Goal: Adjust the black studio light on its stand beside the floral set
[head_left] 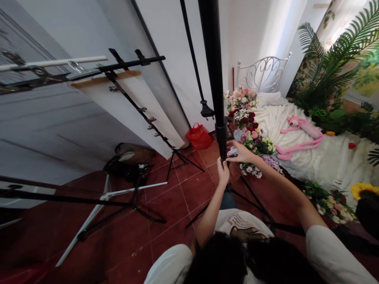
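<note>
A tall black light stand (214, 71) rises upright right in front of me, its top out of frame. Low on its column, below a wider collar, my left hand (223, 172) is closed round the pole from the left. My right hand (241, 153) reaches in from the right, thumb and fingers gripping the same part of the stand; what lies just under the fingertips is hidden. Beside the column a black cable hangs down, ending in a two-pin power plug (206, 110) above both hands. The stand's legs spread over the floor near my body.
Left are a backdrop frame with clamps (127, 92), tripod legs and a white pole (136, 190). A red plastic bag (199, 136) sits by the wall. At right, flowers (251, 134) border a bed with white fur (266, 114) and a pink plush toy (308, 136).
</note>
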`<state>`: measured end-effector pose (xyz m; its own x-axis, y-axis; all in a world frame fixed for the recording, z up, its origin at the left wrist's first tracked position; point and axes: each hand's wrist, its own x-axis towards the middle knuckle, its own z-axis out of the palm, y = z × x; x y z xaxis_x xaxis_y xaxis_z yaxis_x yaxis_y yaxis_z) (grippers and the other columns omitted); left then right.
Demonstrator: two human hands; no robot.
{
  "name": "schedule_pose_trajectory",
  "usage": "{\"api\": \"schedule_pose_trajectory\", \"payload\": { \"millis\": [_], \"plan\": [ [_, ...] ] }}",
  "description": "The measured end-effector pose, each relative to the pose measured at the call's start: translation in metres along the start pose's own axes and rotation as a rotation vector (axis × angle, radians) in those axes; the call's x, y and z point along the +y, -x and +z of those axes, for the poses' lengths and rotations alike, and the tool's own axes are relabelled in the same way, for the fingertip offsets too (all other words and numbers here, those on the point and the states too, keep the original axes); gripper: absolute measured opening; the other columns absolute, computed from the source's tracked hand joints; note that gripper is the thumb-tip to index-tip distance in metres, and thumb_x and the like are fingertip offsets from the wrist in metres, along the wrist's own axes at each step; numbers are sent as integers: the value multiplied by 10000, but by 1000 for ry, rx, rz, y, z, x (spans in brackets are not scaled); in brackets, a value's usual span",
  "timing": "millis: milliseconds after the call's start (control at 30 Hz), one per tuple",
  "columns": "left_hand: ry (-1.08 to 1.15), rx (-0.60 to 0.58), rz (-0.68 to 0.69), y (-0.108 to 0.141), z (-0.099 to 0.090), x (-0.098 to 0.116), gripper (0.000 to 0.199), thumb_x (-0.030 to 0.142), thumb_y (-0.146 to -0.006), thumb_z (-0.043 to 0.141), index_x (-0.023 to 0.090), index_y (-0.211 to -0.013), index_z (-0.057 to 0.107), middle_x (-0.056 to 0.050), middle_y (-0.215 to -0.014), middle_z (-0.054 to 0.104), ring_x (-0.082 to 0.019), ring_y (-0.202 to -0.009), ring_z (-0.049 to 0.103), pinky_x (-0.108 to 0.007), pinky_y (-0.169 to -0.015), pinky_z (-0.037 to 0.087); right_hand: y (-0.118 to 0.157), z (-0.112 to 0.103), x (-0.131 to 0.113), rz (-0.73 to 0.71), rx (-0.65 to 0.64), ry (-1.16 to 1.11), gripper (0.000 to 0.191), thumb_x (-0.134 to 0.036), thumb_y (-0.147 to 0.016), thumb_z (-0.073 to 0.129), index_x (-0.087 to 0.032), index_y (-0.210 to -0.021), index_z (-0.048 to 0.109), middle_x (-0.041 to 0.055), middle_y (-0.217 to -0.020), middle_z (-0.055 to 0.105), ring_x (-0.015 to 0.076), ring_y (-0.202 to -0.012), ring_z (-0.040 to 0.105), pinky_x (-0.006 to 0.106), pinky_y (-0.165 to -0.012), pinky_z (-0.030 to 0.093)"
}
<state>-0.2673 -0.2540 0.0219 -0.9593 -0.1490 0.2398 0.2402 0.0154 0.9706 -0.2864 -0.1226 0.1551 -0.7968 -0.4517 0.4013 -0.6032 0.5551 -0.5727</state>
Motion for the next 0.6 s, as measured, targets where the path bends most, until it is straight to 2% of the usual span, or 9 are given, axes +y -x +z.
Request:
{"api": "schedule_pose_trajectory", "payload": {
  "millis": [33,100,167,233,333,433,533,600],
  "plan": [
    [1,2,1,0,0,0,522,628,-884,361,187,-1107,533,-94,-1049,616,-207,-1014,583,-335,-934,448,-9,-8,-11,-11,88,-124,694,-403,-695,789,-165,-1264,471,120,-1172,600,234,-1053,604,371,-908,499],
    [2,8,-7,1,1,2,531,628,-887,349,188,-1127,527,-94,-1073,611,-204,-1030,577,-340,-955,438,-29,-23,-36,-11,216,-297,766,-474,-675,792,-188,-1292,440,101,-1171,598,221,-1049,612,345,-887,527],
    [-2,0,-22,2,0,5,532,624,-893,338,195,-1149,523,-94,-1093,611,-203,-1048,572,-348,-978,426,-44,-34,-56,22,264,-400,725,-513,-684,771,-182,-1253,467,85,-1105,622,209,-991,636,327,-831,562],
    [-1,-19,-30,4,-2,8,545,627,-890,348,203,-1189,512,-100,-1148,604,-206,-1096,561,-355,-1012,408,-49,-36,-66,67,270,-475,677,-529,-687,761,-171,-1200,500,71,-1024,646,201,-926,658,321,-779,588],
    [55,-30,-31,8,-8,8,602,638,-891,328,215,-1297,459,-105,-1307,545,-204,-1228,504,-355,-1084,355,-36,-17,-58,154,255,-549,647,-531,-659,775,-177,-1141,528,50,-928,663,205,-870,678,327,-736,608],
    [134,-15,-66,11,-14,2,641,648,-902,249,223,-1341,446,-94,-1397,491,-197,-1313,445,-355,-1130,312,-13,19,-40,268,267,-573,632,-535,-628,786,-184,-1093,542,44,-883,667,214,-840,687,341,-721,612],
    [161,-21,-99,12,-16,-5,664,666,-893,244,219,-1317,492,-92,-1398,504,-206,-1332,435,-366,-1145,299,2,47,-29,329,338,-549,636,-537,-617,789,-183,-1085,545,61,-939,673,224,-872,686,362,-779,600],
    [171,-29,-93,12,-17,-6,664,667,-893,247,222,-1314,503,-88,-1394,514,-209,-1334,437,-375,-1149,295,6,51,-27,317,379,-514,629,-515,-645,783,-180,-1120,541,79,-1010,670,234,-937,677,381,-860,572]
  ]
}}
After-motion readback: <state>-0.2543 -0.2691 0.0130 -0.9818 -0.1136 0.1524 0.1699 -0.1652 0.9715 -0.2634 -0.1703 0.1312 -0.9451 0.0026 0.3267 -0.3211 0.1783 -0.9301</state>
